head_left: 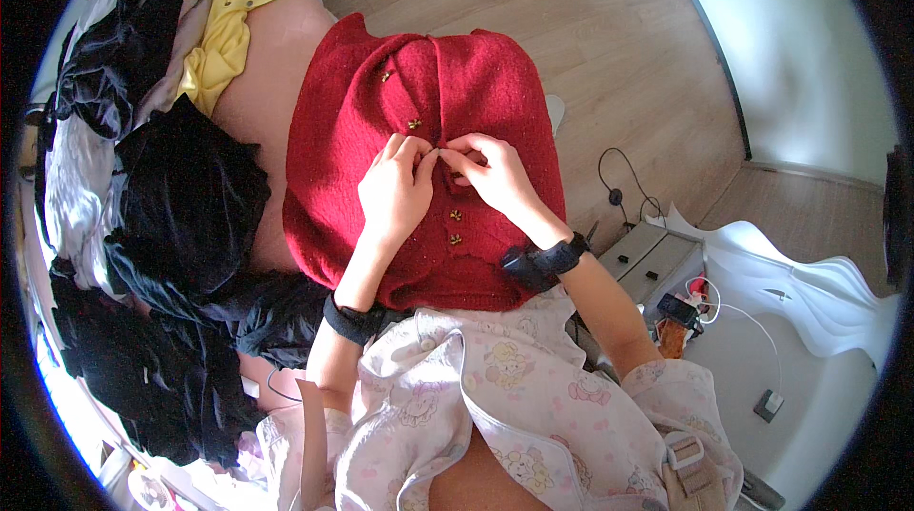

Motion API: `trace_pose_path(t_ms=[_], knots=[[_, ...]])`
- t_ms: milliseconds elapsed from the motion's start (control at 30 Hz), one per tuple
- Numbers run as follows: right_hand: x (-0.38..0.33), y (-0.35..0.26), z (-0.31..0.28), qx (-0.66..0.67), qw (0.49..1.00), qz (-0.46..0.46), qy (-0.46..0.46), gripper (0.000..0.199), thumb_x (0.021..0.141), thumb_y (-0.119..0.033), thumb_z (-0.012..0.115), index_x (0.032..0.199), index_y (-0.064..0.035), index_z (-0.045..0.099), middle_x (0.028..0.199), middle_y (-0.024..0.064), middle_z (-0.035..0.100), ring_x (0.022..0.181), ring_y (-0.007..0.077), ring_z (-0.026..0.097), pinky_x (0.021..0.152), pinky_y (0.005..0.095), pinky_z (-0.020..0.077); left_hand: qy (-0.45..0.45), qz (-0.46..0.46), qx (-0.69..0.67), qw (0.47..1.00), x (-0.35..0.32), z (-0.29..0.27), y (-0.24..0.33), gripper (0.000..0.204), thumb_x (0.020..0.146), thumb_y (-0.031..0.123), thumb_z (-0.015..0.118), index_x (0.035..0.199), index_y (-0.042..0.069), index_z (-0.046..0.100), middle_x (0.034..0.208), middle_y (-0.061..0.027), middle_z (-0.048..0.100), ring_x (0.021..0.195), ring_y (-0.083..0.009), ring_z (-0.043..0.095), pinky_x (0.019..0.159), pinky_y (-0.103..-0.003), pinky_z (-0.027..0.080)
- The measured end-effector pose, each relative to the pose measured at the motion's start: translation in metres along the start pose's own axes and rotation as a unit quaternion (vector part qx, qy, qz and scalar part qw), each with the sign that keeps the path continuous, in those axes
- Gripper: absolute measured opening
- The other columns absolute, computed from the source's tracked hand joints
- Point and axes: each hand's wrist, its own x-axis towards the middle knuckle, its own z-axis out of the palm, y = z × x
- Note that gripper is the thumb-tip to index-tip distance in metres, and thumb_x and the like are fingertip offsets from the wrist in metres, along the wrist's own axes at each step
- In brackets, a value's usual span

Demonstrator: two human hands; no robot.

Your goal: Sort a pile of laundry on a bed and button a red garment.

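A red knitted cardigan (505, 83) lies spread over my lap, its front edges meeting down the middle. Small gold-coloured buttons show above and below my hands along that opening. My left hand (398, 186) pinches the cardigan's edge at the centre line, thumb and forefinger together. From the other side my right hand (493, 171) pinches the same spot, its fingertips almost touching the left ones. Whatever button lies between the fingertips is hidden. Each wrist wears a black strap; a dark box-like piece sits at the right one.
Black garments (190, 197) are heaped on the pink bedding at left, with a yellow garment (224, 26) beyond them. To the right stands a white wavy-edged table (743, 340) holding a charger, a cable and small items. A black cord (616, 197) lies near the drawers.
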Motion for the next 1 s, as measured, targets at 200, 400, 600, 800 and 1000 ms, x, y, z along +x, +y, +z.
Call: trace_pose_path(t_ms=[200, 400, 600, 800, 1000], knots=[[0.002, 0.001, -0.01, 0.147, 0.987, 0.054, -0.026, 0.02, 0.093, -0.013, 0.059, 0.104, 0.0022, 0.065, 0.095, 0.0083, 0.067, 0.079, 0.0126, 0.066, 0.066, 0.0266, 0.0585, -0.019, -0.026, 0.002, 0.999, 0.004, 0.002, 0.006, 0.013, 0.086, 0.021, 0.062, 0.089, 0.008, 0.061, 0.086, -0.0081, 0.061, 0.083, -0.0291, 0.063, 0.07, -0.039, 0.051], [0.006, 0.001, -0.014, 0.184, 0.979, 0.075, -0.035, 0.021, 0.093, -0.013, 0.056, 0.106, 0.0027, 0.063, 0.093, 0.008, 0.067, 0.077, 0.0125, 0.066, 0.062, 0.0244, 0.0552, 0.0, -0.023, 0.003, 1.0, 0.003, 0.006, 0.006, 0.013, 0.086, 0.021, 0.061, 0.087, 0.008, 0.06, 0.086, -0.0087, 0.061, 0.082, -0.0296, 0.063, 0.07, -0.039, 0.05], [0.008, 0.007, -0.013, 0.141, 0.987, 0.071, -0.04, 0.02, 0.093, -0.013, 0.054, 0.103, 0.0026, 0.062, 0.091, 0.0078, 0.066, 0.074, 0.0126, 0.066, 0.06, 0.0235, 0.0515, 0.023, -0.033, 0.001, 0.999, 0.001, 0.009, 0.005, 0.012, 0.087, 0.02, 0.06, 0.088, 0.008, 0.06, 0.087, -0.0083, 0.06, 0.081, -0.0294, 0.062, 0.07, -0.039, 0.05], [0.006, 0.004, -0.013, 0.183, 0.98, 0.055, -0.049, 0.018, 0.094, -0.013, 0.056, 0.101, 0.0019, 0.062, 0.087, 0.0061, 0.065, 0.072, 0.0123, 0.066, 0.059, 0.0236, 0.0517, 0.03, 0.014, -0.009, 0.999, 0.001, 0.012, 0.001, 0.009, 0.088, 0.017, 0.056, 0.087, 0.009, 0.059, 0.087, -0.0078, 0.059, 0.083, -0.0296, 0.062, 0.07, -0.039, 0.05], [0.012, 0.014, -0.011, 0.118, 0.988, 0.08, -0.061, 0.021, 0.092, -0.018, 0.061, 0.098, 0.0021, 0.061, 0.088, 0.0087, 0.064, 0.066, 0.0108, 0.063, 0.056, 0.024, 0.0491, 0.012, -0.004, 0.049, 0.999, -0.002, 0.001, 0.014, 0.019, 0.085, 0.02, 0.061, 0.093, 0.004, 0.055, 0.092, -0.013, 0.055, 0.08, -0.0315, 0.061, 0.067, -0.04, 0.051]])
